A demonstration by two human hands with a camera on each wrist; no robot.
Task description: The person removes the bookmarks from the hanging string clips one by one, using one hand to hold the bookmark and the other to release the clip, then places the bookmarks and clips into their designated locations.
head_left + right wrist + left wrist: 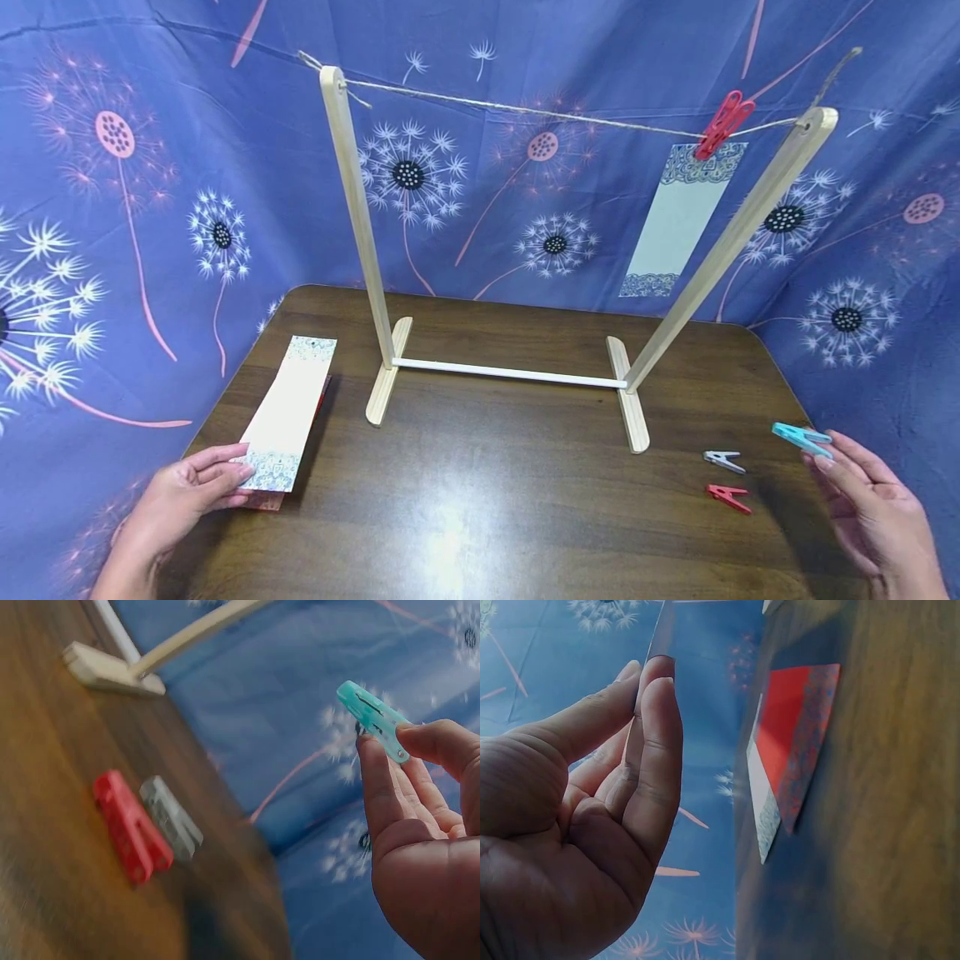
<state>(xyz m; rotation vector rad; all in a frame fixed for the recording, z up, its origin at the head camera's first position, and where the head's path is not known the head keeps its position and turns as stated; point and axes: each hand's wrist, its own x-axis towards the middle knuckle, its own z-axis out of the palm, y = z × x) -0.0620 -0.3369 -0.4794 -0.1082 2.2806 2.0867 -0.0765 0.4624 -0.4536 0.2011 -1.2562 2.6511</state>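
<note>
At the table's left, my left hand [187,492] pinches a white paper strip [288,408] with blue patterned ends between thumb and fingers. The strip is lifted over other strips; a red one [786,720] and a white one [761,795] lie on the table in the left wrist view. On the far right my right hand [873,500] holds a turquoise clothespin [802,437] between thumb and fingertips, raised above the tabletop. Nearby on the table lie a grey clothespin [724,461] and a red clothespin [728,497].
A wooden stand [360,217] with a twine line [517,108] between its posts occupies the table's back half. Near its right post, a red clothespin [723,125] holds a hanging patterned strip [678,221]. Blue dandelion-print cloth [480,233] surrounds the brown table [525,500].
</note>
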